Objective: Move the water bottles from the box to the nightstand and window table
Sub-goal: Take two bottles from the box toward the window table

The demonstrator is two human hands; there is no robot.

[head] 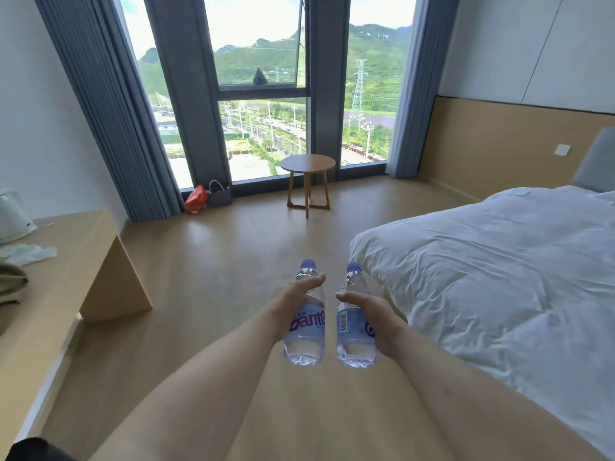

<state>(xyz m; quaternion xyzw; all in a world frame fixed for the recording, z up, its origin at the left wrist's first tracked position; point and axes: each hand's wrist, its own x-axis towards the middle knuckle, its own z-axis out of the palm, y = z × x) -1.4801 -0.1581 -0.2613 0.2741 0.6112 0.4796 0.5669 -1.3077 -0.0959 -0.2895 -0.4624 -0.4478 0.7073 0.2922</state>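
Note:
My left hand (293, 302) grips a clear water bottle (304, 341) with a blue cap and a blue label, held upright over the floor. My right hand (376, 314) grips a second water bottle (355, 327) of the same kind, a little to the right. Both bottles hang side by side in mid-air, close but apart. The round wooden window table (307, 163) stands far ahead by the glass, its top bare. The box and the nightstand are out of view.
A bed with a white duvet (499, 271) fills the right side. A long wooden desk (56, 287) runs along the left wall with a kettle (13, 216) on it. A red bag (196, 198) and a grey bag (219, 194) sit by the window. Wooden floor lies between.

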